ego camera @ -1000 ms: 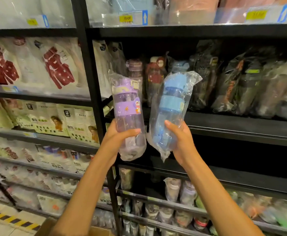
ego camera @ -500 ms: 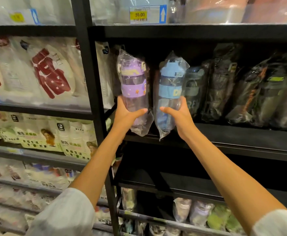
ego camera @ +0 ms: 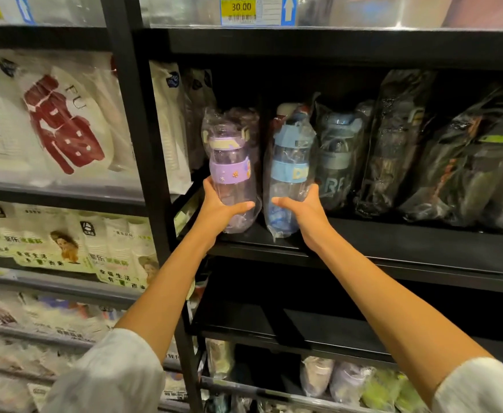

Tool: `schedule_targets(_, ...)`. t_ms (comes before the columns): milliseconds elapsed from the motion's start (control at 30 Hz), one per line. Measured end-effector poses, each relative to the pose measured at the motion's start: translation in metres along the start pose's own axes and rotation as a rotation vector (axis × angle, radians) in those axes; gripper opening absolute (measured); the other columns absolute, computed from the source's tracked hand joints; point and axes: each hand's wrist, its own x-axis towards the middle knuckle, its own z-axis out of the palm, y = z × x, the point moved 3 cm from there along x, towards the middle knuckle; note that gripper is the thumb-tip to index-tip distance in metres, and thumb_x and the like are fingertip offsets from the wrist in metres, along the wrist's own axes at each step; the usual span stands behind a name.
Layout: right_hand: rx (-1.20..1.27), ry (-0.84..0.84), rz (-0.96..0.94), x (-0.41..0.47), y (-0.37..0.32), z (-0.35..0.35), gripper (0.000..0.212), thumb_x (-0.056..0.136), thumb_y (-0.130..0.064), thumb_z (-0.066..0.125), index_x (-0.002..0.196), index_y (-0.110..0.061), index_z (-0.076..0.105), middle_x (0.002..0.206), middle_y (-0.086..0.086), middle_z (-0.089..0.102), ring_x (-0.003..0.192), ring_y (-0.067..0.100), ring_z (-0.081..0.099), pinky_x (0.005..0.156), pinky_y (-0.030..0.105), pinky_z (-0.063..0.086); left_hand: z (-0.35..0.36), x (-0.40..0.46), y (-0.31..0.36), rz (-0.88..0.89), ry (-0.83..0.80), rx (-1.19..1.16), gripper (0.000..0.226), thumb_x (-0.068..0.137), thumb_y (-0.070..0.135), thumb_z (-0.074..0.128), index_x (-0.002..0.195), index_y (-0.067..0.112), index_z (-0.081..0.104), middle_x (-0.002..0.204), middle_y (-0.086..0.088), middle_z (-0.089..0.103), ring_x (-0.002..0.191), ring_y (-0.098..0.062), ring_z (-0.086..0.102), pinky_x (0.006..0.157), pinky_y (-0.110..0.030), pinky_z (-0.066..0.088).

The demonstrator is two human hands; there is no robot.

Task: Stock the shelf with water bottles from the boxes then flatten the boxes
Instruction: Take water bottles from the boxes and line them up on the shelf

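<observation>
Two bagged bottles are held upright at the front of the black shelf [ego camera: 393, 251]. The purple bottle [ego camera: 232, 171] is gripped low on its body by the left hand [ego camera: 219, 208], thumb across the front, fingers wrapped behind. The blue bottle [ego camera: 290, 171] is gripped the same way by the right hand [ego camera: 305, 208], thumb pointed inward. Both bottles are sealed in clear plastic bags; the bases are seen at or just above the shelf surface, contact cannot be told. The purple bottle is placed just left of the blue bottle, with a narrow gap between them. Just right of the blue bottle, a grey-lidded bottle [ego camera: 338, 162] in a bag is stood on the shelf, and further right dark bagged bottles [ego camera: 453, 162] are lined along it. A red-capped bottle [ego camera: 286, 110] is partly hidden behind the blue bottle. Above the blue bottle, a yellow price tag [ego camera: 241, 8] reading 30.00 is fixed on the upper shelf edge. Left of the purple bottle, past the black upright [ego camera: 142, 162], white packs with a red print [ego camera: 62, 123] are stacked. White sleeves [ego camera: 110, 377] are visible on both forearms.
</observation>
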Motion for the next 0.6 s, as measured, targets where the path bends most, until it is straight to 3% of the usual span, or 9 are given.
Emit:
schedule_targets(133, -0.015, 0.031, -0.007, 0.005, 0.001, 0.006, 0.078, 0.079, -0.011, 0.088, 0.139, -0.016, 0.039, 0.135, 0.005, 0.059, 0.122, 0.021, 0.062, 0.104, 0.041, 0.052, 0.004, 0.01, -0.001, -0.004, -0.022, -0.001, 0.099, 0.074, 0.024, 0.095, 0.146, 0.027, 0.027, 0.143, 0.002, 0.052, 0.129, -0.019, 0.056, 0.112, -0.046, 0.047)
schedule_targets(333, -0.082, 0.047, -0.028, 0.004, 0.002, 0.007, 0.081, 0.079, -0.015, 0.09, 0.14, -0.015, 0.036, 0.137, 0.004, 0.057, 0.125, 0.021, 0.06, 0.107, 0.043, 0.051, 0.007, 0.014, -0.004, 0.018, -0.013, -0.004, 0.102, 0.07, 0.029, 0.097, 0.146, 0.026, 0.029, 0.146, 0.0, 0.051, 0.131, -0.019, 0.056, 0.113, -0.048, 0.048)
schedule_targets(500, -0.152, 0.032, -0.056, -0.001, -0.001, 0.007, 0.086, 0.077, -0.024, 0.092, 0.141, -0.015, 0.035, 0.141, 0.004, 0.054, 0.128, 0.022, 0.057, 0.111, 0.045, 0.048, 0.004, 0.011, -0.001, 0.033, -0.006, 0.006, 0.131, 0.056, 0.045, 0.1, 0.158, 0.032, 0.018, 0.157, 0.002, 0.042, 0.14, -0.018, 0.048, 0.117, -0.047, 0.044)
schedule_targets(600, -0.188, 0.008, -0.066, -0.005, -0.003, 0.007, 0.087, 0.075, -0.031, 0.093, 0.139, -0.018, 0.036, 0.142, 0.004, 0.054, 0.129, 0.022, 0.056, 0.113, 0.047, 0.047, 0.002, 0.01, 0.0, 0.031, -0.017, 0.004, 0.137, 0.052, 0.052, 0.1, 0.159, 0.038, 0.015, 0.16, 0.004, 0.038, 0.144, -0.018, 0.044, 0.119, -0.048, 0.042)
